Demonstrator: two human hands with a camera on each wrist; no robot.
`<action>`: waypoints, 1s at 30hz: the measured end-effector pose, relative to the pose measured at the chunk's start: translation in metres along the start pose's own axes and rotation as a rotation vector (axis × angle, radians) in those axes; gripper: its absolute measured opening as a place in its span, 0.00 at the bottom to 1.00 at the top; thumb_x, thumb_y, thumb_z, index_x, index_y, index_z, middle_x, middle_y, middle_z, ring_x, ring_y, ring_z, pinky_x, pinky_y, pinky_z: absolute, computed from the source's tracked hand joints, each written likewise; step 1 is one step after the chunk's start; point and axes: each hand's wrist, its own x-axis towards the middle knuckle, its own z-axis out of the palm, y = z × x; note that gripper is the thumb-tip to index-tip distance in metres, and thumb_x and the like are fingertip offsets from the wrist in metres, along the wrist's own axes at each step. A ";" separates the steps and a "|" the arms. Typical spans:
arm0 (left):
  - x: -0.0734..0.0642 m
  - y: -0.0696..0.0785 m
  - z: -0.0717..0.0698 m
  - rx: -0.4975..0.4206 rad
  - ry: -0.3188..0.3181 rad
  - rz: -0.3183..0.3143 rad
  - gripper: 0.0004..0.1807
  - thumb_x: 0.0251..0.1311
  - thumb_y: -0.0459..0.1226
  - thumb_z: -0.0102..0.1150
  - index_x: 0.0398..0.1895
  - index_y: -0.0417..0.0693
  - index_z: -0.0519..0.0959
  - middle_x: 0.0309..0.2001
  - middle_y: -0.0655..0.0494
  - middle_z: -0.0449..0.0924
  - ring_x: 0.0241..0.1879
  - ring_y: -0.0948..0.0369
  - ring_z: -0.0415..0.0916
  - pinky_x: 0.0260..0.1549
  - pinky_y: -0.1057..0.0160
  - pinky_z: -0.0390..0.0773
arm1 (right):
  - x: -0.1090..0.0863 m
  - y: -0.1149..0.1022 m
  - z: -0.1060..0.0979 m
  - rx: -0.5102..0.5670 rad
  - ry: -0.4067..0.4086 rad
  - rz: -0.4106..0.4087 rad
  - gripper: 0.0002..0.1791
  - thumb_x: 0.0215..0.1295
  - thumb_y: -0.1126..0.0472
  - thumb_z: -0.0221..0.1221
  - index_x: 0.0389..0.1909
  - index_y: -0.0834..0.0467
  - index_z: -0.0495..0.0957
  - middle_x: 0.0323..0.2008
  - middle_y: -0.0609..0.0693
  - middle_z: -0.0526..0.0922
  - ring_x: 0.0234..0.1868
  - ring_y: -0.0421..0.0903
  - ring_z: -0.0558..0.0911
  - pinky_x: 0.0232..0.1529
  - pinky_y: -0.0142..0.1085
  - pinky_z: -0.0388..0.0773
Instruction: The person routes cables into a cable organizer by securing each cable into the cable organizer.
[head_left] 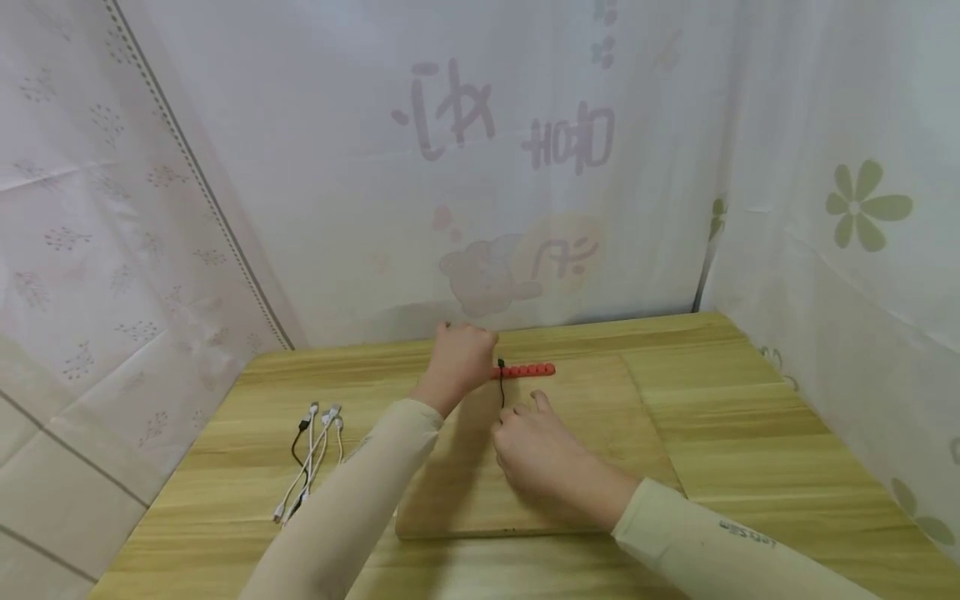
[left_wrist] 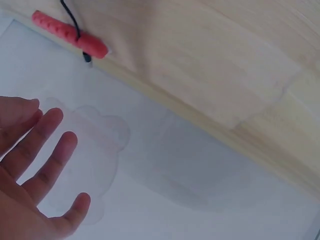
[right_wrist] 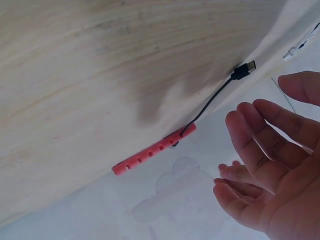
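Note:
A red cable holder strip (head_left: 528, 369) with several slots lies along the far edge of a wooden board (head_left: 600, 425). One short black USB cable (right_wrist: 210, 101) sits in a slot near one end, its metal plug (right_wrist: 251, 66) over the board and its other end (left_wrist: 87, 58) past the strip. My left hand (head_left: 461, 360) hovers beside the strip's left end, fingers apart and nothing visible in them. My right hand (head_left: 543, 446) is over the board near the cable's near end. In the right wrist view its fingers are loosely bent, apart from the cable.
Several white cables (head_left: 322, 454) and a black cable (head_left: 294, 450) lie in a loose pile on the wood-grain table (head_left: 225, 492), left of the board. A patterned curtain (head_left: 337, 208) hangs behind the table's far edge, and another (head_left: 840, 292) on the right.

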 end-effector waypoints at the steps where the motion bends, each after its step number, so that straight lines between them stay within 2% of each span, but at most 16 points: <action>1: -0.002 -0.001 -0.002 -0.008 -0.003 -0.005 0.08 0.71 0.36 0.58 0.34 0.57 0.84 0.28 0.60 0.84 0.38 0.53 0.85 0.62 0.35 0.76 | 0.000 0.000 0.000 0.004 -0.001 -0.001 0.07 0.70 0.56 0.65 0.37 0.56 0.86 0.41 0.52 0.89 0.50 0.53 0.87 0.67 0.65 0.71; 7: -0.020 -0.009 -0.012 -0.045 0.003 -0.019 0.11 0.72 0.35 0.57 0.31 0.57 0.83 0.26 0.60 0.83 0.35 0.53 0.84 0.68 0.30 0.70 | 0.004 -0.001 -0.002 0.004 0.034 -0.019 0.06 0.68 0.56 0.67 0.34 0.54 0.85 0.40 0.50 0.88 0.49 0.53 0.86 0.67 0.64 0.72; 11: -0.034 -0.014 -0.020 -0.044 0.031 -0.017 0.10 0.74 0.38 0.58 0.33 0.57 0.85 0.30 0.60 0.87 0.38 0.54 0.86 0.69 0.29 0.69 | 0.006 -0.003 -0.004 -0.006 0.054 -0.031 0.07 0.66 0.56 0.68 0.31 0.54 0.84 0.36 0.50 0.87 0.44 0.52 0.85 0.64 0.62 0.74; 15: -0.046 -0.018 -0.030 -0.045 0.045 -0.011 0.10 0.74 0.37 0.57 0.38 0.57 0.87 0.35 0.60 0.90 0.44 0.54 0.87 0.69 0.28 0.69 | 0.009 -0.007 -0.007 -0.009 0.040 -0.032 0.07 0.66 0.57 0.67 0.29 0.53 0.81 0.31 0.48 0.84 0.40 0.49 0.82 0.53 0.50 0.75; 19: -0.057 -0.021 -0.038 -0.052 0.035 -0.004 0.10 0.74 0.37 0.57 0.44 0.59 0.88 0.39 0.61 0.91 0.49 0.54 0.86 0.70 0.27 0.67 | 0.012 -0.012 -0.011 0.007 -0.018 -0.014 0.05 0.68 0.58 0.65 0.35 0.55 0.83 0.34 0.49 0.84 0.41 0.49 0.82 0.43 0.44 0.72; 23: -0.068 -0.025 -0.043 -0.095 0.020 -0.011 0.10 0.73 0.39 0.61 0.50 0.61 0.89 0.45 0.63 0.92 0.54 0.53 0.85 0.70 0.26 0.65 | 0.015 -0.019 -0.015 0.027 -0.041 -0.009 0.07 0.71 0.58 0.63 0.40 0.57 0.85 0.40 0.50 0.86 0.43 0.50 0.85 0.44 0.45 0.74; 28: -0.086 -0.039 -0.055 -0.209 0.087 -0.063 0.10 0.70 0.40 0.68 0.51 0.60 0.89 0.47 0.61 0.93 0.53 0.51 0.86 0.67 0.26 0.68 | 0.020 -0.031 -0.020 0.040 -0.042 -0.030 0.13 0.74 0.54 0.62 0.49 0.57 0.86 0.47 0.51 0.88 0.48 0.49 0.87 0.48 0.46 0.81; 30: -0.094 -0.047 -0.058 -0.247 0.120 -0.096 0.10 0.69 0.40 0.69 0.51 0.58 0.89 0.46 0.59 0.93 0.52 0.49 0.86 0.66 0.26 0.69 | 0.023 -0.038 -0.021 0.048 -0.048 -0.042 0.12 0.75 0.54 0.61 0.49 0.57 0.86 0.47 0.50 0.87 0.47 0.49 0.87 0.47 0.45 0.80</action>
